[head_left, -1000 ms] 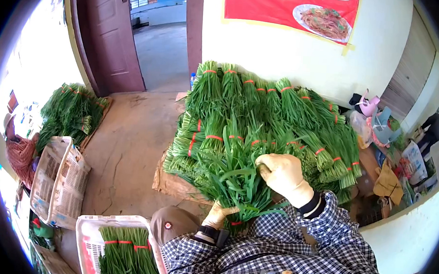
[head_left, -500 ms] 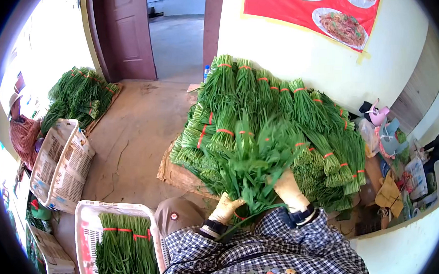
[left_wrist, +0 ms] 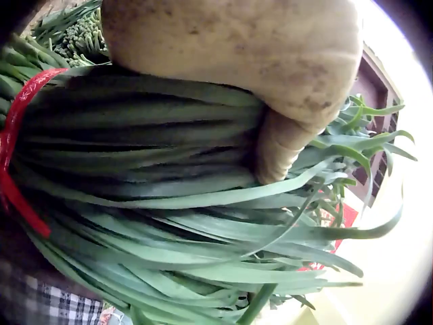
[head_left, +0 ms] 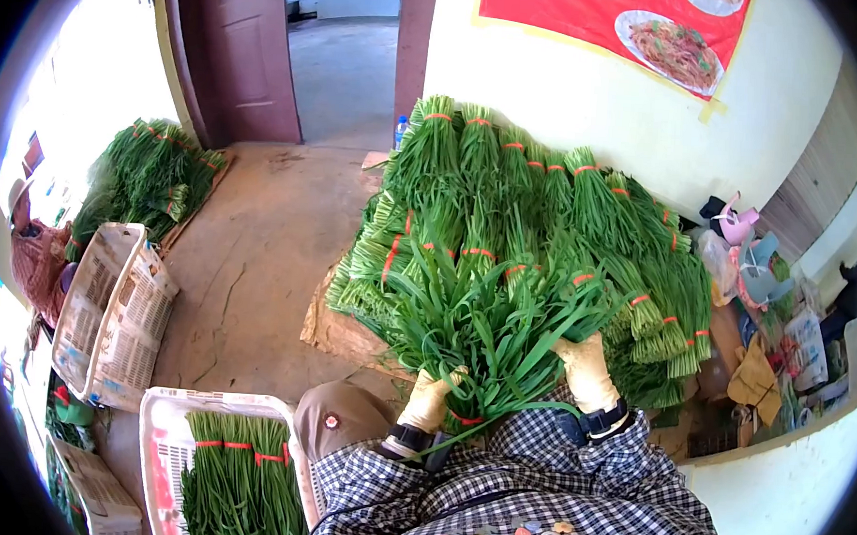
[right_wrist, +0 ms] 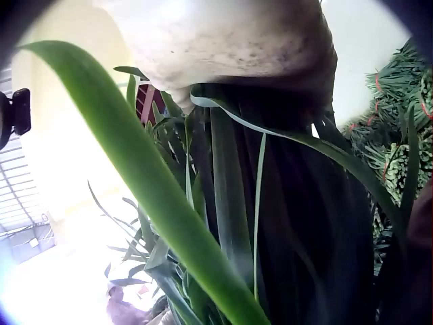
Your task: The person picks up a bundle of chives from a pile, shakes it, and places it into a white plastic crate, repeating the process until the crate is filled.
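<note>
A bundle of garlic chives (head_left: 488,334), its broad leaves fanned out away from the body, lies over the person's lap. My gloved left hand (head_left: 429,400) grips its left side close to a red tie (left_wrist: 19,128); in the left wrist view the thumb (left_wrist: 281,149) curls over the leaves. On the right side, my gloved right hand (head_left: 588,371) holds the leaves farther up, its fingers mostly hidden among them. One long leaf (right_wrist: 145,176) crosses in front of the right wrist camera, and the glove (right_wrist: 230,47) lies across the darker leaves behind it.
Red-tied bundles (head_left: 587,193) are heaped ahead against the wall. A white crate (head_left: 164,404) with tied bundles stands left of the knee, and another crate (head_left: 116,319) is farther left. Beyond it are a person (head_left: 37,257) and a second heap (head_left: 142,180). Assorted items (head_left: 757,382) lie at right.
My right hand was raised with curled fingers over the leaves, then swept down through them, blurring them; now it is at the bundle's right side. The left hand keeps its grip. The view has shifted slightly.
</note>
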